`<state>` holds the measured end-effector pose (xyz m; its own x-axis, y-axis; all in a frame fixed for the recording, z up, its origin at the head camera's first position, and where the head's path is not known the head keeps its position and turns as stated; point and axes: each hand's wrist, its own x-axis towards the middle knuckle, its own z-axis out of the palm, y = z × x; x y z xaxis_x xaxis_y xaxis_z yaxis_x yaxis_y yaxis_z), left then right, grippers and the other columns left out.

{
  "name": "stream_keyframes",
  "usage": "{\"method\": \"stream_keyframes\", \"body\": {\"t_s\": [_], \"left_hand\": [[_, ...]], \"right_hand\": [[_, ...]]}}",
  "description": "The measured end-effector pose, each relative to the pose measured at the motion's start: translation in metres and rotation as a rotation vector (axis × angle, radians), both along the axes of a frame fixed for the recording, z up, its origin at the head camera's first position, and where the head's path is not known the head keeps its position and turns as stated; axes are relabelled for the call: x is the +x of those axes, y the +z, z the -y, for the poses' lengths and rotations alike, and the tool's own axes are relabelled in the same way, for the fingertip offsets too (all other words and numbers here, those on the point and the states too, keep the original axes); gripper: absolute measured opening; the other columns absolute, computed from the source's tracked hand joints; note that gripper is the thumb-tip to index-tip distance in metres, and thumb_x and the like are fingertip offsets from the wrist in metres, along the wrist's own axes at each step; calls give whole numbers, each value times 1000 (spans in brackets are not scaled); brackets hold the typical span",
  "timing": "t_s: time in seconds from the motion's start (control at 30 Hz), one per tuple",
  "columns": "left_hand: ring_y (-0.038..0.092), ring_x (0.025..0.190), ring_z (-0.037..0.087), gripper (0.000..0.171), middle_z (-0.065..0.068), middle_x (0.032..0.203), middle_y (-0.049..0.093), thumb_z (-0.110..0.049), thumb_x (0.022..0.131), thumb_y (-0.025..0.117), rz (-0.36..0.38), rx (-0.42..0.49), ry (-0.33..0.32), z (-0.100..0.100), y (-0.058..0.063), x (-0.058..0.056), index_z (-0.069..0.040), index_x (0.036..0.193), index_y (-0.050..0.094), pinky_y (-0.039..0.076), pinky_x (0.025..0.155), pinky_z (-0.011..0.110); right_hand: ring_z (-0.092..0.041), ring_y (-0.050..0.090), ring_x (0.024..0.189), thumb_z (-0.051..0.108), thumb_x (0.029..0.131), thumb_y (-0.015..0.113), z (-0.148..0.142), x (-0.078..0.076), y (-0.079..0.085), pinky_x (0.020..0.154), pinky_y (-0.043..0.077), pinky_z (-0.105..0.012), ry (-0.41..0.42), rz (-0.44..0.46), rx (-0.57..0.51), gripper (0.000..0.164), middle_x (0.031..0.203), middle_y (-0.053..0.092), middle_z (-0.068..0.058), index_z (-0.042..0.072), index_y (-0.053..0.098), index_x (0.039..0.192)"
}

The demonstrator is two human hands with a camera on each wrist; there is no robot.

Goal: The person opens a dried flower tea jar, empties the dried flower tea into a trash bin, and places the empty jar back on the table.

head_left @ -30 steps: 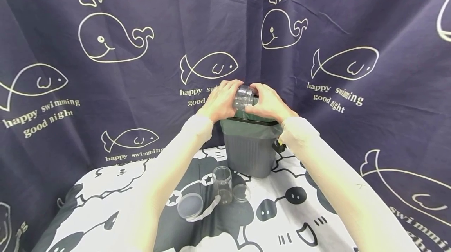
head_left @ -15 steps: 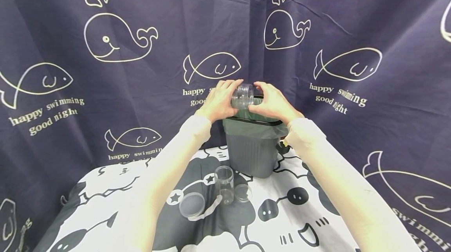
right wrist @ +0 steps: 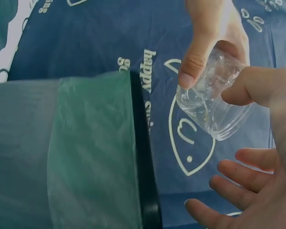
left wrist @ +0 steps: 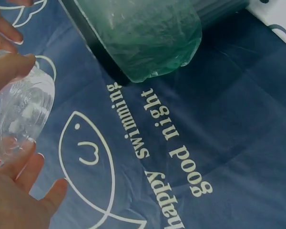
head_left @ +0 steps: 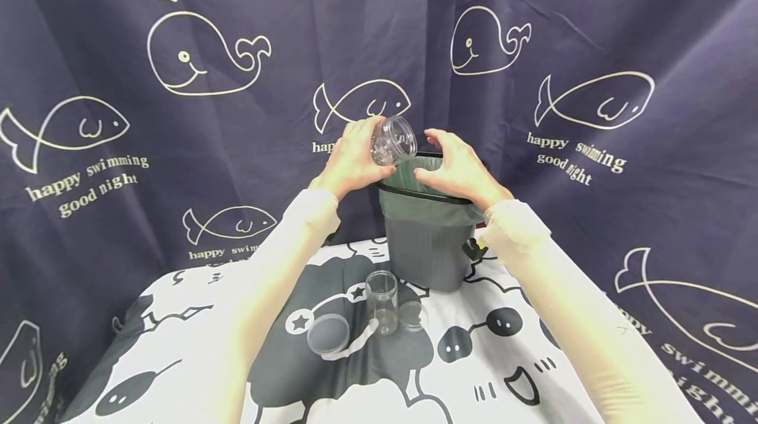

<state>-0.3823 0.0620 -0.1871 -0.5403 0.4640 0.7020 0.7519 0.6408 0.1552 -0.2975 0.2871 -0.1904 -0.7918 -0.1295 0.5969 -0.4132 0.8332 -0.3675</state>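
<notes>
My left hand [head_left: 352, 159] grips a clear plastic jar [head_left: 393, 141] by its base end, above the left side of a grey bin [head_left: 429, 249]. The jar lies tilted, its rim toward the right. In the left wrist view the fingers and thumb curl round the jar [left wrist: 26, 109]. My right hand [head_left: 457, 166] hovers over the bin's right side, apart from the jar, thumb and fingers spread. The right wrist view shows these fingers [right wrist: 243, 176] loose and holding nothing. Whether anything lies inside the jar is hard to tell.
A green liner [head_left: 408, 177] folds over the bin's black rim. On the patterned cloth in front stand a second clear jar [head_left: 381, 302], with a greyish lid [head_left: 328, 334] to its left and a clear lid [head_left: 412, 315] to its right. A dark printed curtain [head_left: 237, 147] hangs behind.
Both hands were at the jar one second ago. The right hand has come off it. The left hand has carried the jar up and left, turning its rim into view.
</notes>
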Motion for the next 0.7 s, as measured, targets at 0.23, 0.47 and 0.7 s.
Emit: {"method": "stream_keyframes", "body": {"t_s": [0.23, 0.47, 0.7], "left_hand": [[47, 130, 25, 93, 1, 139, 58, -39, 69, 91, 55, 102, 15, 27, -7, 12, -17, 147, 46, 42, 107, 39], [48, 125, 24, 95, 2, 132, 58, -43, 69, 91, 148, 215, 70, 59, -18, 28, -17, 148, 44, 45, 102, 41], [48, 125, 25, 99, 5, 136, 57, -43, 69, 90, 220, 275, 89, 86, -32, 40, -17, 150, 41, 45, 102, 44]], "right_hand": [[-31, 53, 135, 31, 79, 77, 18, 6, 1, 114, 39, -45, 36, -23, -13, 80, 143, 59, -15, 6, 48, 150], [-29, 50, 139, 28, 81, 77, 37, 11, -4, 117, 36, -44, 96, -23, -27, 79, 145, 58, -13, 6, 48, 151], [-29, 49, 140, 27, 81, 77, 53, 14, -15, 118, 34, -44, 149, -11, -31, 78, 146, 57, -14, 5, 49, 150]]}}
